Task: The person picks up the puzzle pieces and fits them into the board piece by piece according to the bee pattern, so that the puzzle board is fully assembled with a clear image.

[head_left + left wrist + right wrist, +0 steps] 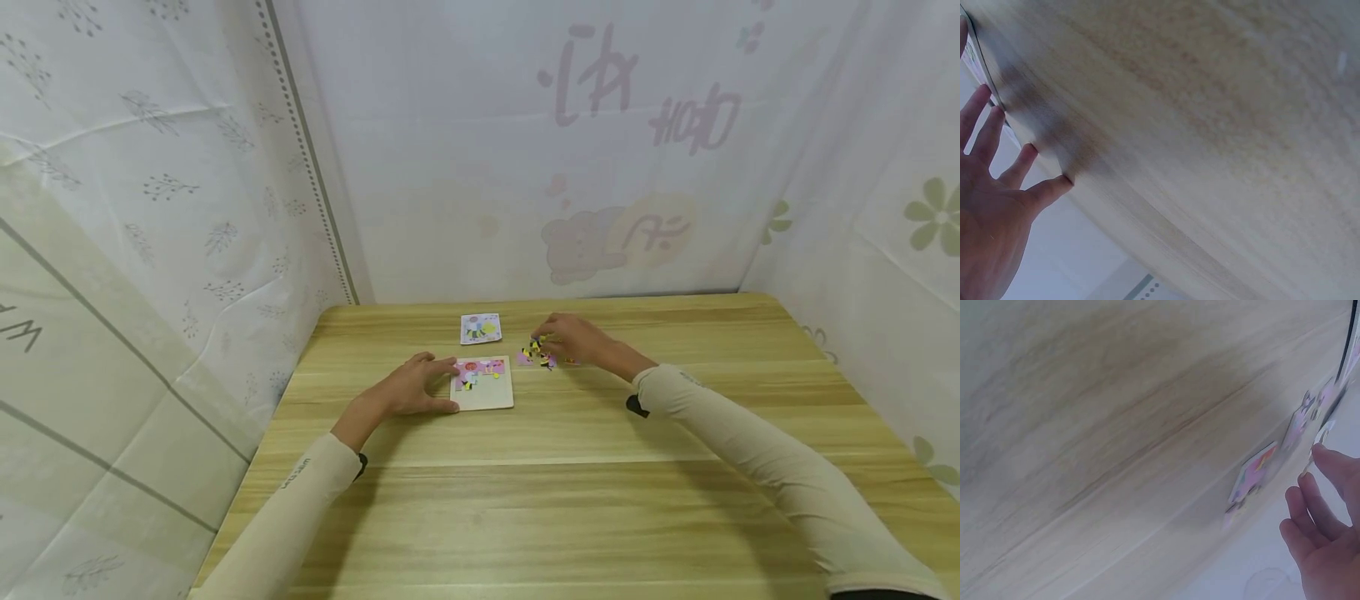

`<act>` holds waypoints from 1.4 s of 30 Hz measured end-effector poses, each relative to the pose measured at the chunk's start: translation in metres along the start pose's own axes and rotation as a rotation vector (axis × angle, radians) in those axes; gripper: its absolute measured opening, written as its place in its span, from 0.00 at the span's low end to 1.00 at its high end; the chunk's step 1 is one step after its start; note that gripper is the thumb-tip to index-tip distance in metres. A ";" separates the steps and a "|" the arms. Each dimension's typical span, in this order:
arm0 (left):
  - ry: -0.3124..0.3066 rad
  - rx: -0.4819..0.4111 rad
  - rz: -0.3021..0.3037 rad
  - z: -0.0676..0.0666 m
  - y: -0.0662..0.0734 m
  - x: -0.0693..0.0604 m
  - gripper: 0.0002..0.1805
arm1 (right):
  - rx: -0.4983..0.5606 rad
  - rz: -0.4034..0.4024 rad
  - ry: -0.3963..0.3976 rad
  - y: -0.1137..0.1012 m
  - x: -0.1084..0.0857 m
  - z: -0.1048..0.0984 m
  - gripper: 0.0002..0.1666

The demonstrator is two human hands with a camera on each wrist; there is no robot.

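A pale square puzzle board [491,399] lies on the table with several pink and yellow jigsaw pieces [480,367] fitted along its upper and left parts. My left hand [411,387] rests at the board's left side, fingers spread and fairly straight, thumb by the lower left corner. To the right of the board, my right hand [576,337] pinches a small jigsaw piece [536,343] between thumb and finger, just above a group of loose pieces [546,362] with bee patterns. In the right wrist view more loose pieces [1252,474] lie near the fingertips; the held piece shows only its thin edge.
Behind the board lies a picture card [481,330] with a bee on it. The wooden table [480,517] reaches back to a printed curtain [450,150], and more curtain hangs at both sides.
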State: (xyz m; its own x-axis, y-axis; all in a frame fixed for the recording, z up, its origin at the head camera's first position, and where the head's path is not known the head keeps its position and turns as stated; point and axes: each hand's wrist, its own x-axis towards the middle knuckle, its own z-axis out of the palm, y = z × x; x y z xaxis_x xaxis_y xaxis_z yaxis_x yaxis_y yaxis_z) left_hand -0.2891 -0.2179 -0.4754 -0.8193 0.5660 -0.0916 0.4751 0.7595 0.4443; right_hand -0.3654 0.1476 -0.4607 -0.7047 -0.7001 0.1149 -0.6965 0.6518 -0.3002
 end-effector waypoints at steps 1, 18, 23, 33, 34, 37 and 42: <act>0.000 0.000 0.002 0.000 0.000 0.000 0.39 | 0.001 -0.007 0.005 -0.002 0.000 0.000 0.17; -0.004 0.011 0.013 0.000 0.000 0.000 0.40 | -0.004 -0.097 0.039 -0.019 0.006 0.010 0.14; -0.010 0.013 0.006 -0.001 0.001 0.000 0.40 | -0.011 -0.119 0.037 -0.027 0.008 0.013 0.14; 0.009 0.024 0.028 -0.001 0.001 0.000 0.40 | 0.008 -0.135 0.034 -0.044 0.012 0.017 0.14; 0.007 0.023 0.025 -0.001 0.001 0.000 0.40 | 0.015 -0.131 0.030 -0.045 0.012 0.017 0.14; 0.006 0.020 0.022 -0.001 0.001 0.000 0.40 | 0.034 -0.117 0.021 -0.048 0.014 0.020 0.14; 0.003 0.015 0.022 -0.001 0.001 -0.001 0.40 | 0.030 -0.106 -0.002 -0.051 0.017 0.025 0.14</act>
State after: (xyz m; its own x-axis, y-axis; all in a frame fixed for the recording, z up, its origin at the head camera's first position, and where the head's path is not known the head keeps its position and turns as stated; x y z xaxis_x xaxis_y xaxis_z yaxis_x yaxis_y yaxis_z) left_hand -0.2881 -0.2178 -0.4740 -0.8096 0.5815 -0.0798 0.4974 0.7518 0.4329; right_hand -0.3385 0.0951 -0.4675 -0.6267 -0.7655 0.1455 -0.7629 0.5648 -0.3144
